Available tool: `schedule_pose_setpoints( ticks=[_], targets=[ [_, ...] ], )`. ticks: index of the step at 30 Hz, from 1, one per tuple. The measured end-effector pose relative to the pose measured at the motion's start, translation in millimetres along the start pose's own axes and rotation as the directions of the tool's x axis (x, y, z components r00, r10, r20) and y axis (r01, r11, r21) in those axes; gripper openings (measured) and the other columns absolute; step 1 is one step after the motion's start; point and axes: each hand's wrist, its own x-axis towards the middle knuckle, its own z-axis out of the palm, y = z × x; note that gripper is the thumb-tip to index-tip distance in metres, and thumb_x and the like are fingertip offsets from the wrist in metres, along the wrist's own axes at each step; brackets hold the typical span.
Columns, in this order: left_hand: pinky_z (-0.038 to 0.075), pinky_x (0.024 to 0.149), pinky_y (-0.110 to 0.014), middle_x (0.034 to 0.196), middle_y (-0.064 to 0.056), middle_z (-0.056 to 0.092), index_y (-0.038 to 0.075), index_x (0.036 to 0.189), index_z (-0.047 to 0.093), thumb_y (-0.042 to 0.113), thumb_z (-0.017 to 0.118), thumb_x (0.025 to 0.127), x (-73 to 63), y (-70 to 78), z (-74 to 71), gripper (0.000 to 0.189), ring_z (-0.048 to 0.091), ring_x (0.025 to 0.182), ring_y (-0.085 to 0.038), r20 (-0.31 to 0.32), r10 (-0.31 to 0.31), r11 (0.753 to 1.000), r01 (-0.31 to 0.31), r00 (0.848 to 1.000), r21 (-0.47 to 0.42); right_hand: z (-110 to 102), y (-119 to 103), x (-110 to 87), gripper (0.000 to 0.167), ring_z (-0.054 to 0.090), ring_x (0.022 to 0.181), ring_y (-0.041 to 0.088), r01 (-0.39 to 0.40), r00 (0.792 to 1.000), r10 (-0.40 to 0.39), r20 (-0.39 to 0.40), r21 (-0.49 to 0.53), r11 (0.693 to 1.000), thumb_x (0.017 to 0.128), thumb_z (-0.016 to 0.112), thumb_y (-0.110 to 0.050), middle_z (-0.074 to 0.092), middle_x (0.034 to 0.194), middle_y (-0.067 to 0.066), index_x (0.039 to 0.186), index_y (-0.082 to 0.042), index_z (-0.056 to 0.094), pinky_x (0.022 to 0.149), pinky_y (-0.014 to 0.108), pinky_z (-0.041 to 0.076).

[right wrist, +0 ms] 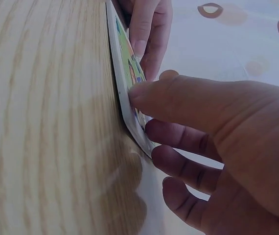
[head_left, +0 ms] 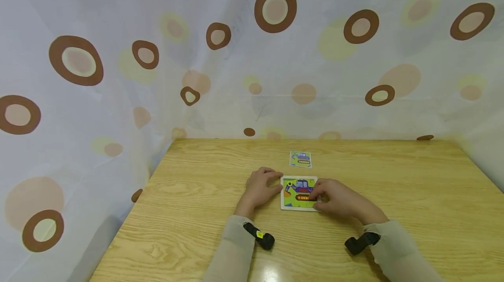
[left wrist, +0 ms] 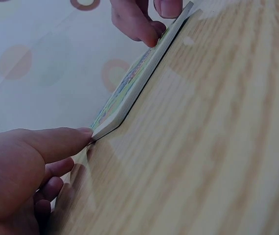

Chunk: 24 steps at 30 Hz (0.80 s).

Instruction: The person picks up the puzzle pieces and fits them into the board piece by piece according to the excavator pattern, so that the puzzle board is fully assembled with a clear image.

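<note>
A small puzzle board (head_left: 293, 205) with a white rim lies on the table, showing a blue and red excavator on green. My left hand (head_left: 261, 188) is at its left side; in the left wrist view the straight thumb (left wrist: 73, 140) touches the board's corner. Over the board's right part is my right hand (head_left: 336, 197), its bent fingertips on the picture. In the right wrist view the thumb (right wrist: 178, 98) rests at the near rim, a gap between it and the fingers. Whether these fingers hold a loose piece is hidden.
A small card (head_left: 300, 159) with a similar excavator picture lies just behind the board. The wooden table (head_left: 177, 229) reaches back to a white curtain (head_left: 236, 63) with brown and yellow spots. Black straps with cameras sit on both wrists.
</note>
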Motion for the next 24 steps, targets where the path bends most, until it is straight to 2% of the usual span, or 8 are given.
schedule_pose_setpoints(
  ticks=[5,8,12,17,21,24],
  targets=[
    [0.033,0.104,-0.047,0.134,-0.002,0.053,0.024,0.131,0.066,0.033,0.067,0.095,0.1,0.4,0.2,0.037,0.045,0.125,-0.027,0.002,-0.005,1.0,0.005,1.0,-0.01,-1,0,-1.0,0.015,0.055,0.086,0.013,0.011,1.0,-0.011,-0.007,0.019,1.0,0.086,0.075,-0.009,0.06,0.096,-0.006,0.099,-0.015,0.077,0.073,0.031,0.048],
    [0.032,0.104,-0.047,0.134,-0.003,0.053,0.024,0.131,0.066,0.032,0.067,0.094,0.2,0.3,0.3,0.038,0.044,0.125,-0.027,0.002,-0.012,1.0,0.012,1.0,-0.021,-2,-3,-3.0,0.014,0.054,0.086,0.014,-0.015,1.0,0.016,-0.019,0.042,0.999,0.088,0.073,-0.01,0.06,0.096,-0.004,0.1,-0.015,0.077,0.075,0.032,0.048],
    [0.033,0.104,-0.047,0.134,-0.003,0.053,0.025,0.131,0.066,0.032,0.068,0.094,0.5,0.0,0.9,0.038,0.045,0.125,-0.027,0.003,-0.014,0.999,0.014,1.0,-0.034,-5,-6,-6.2,0.013,0.055,0.089,0.015,-0.069,0.995,0.075,-0.064,0.084,0.994,0.093,0.068,-0.011,0.061,0.098,-0.004,0.103,-0.013,0.076,0.079,0.035,0.049],
    [0.032,0.104,-0.048,0.134,-0.003,0.054,0.024,0.132,0.065,0.033,0.067,0.094,1.3,-2.7,1.8,0.038,0.045,0.125,-0.027,-0.005,-0.024,0.998,0.024,1.0,-0.06,-9,-4,-4.5,0.014,0.057,0.092,0.016,-0.049,0.991,0.059,-0.123,0.08,0.996,0.096,0.064,-0.011,0.062,0.099,-0.003,0.105,-0.009,0.075,0.081,0.039,0.05],
    [0.031,0.106,-0.049,0.135,-0.003,0.053,0.024,0.134,0.064,0.033,0.067,0.095,2.0,-5.9,1.4,0.04,0.044,0.127,-0.026,-0.015,-0.045,0.995,0.044,0.999,-0.089,-10,-2,1.4,0.018,0.059,0.104,0.026,-0.038,0.984,0.049,-0.17,0.062,0.997,0.098,0.062,-0.014,0.063,0.108,0.003,0.111,-0.006,0.073,0.09,0.047,0.049],
    [0.033,0.107,-0.047,0.135,-0.003,0.053,0.022,0.134,0.063,0.032,0.067,0.095,3.5,-5.3,-0.8,0.04,0.046,0.128,-0.027,-0.033,-0.045,0.992,0.04,0.998,-0.12,-10,-2,6.0,0.026,0.055,0.116,0.036,-0.039,0.972,0.044,-0.229,0.026,0.999,0.1,0.061,-0.018,0.063,0.12,0.012,0.118,-0.002,0.07,0.097,0.055,0.043]
  ],
)
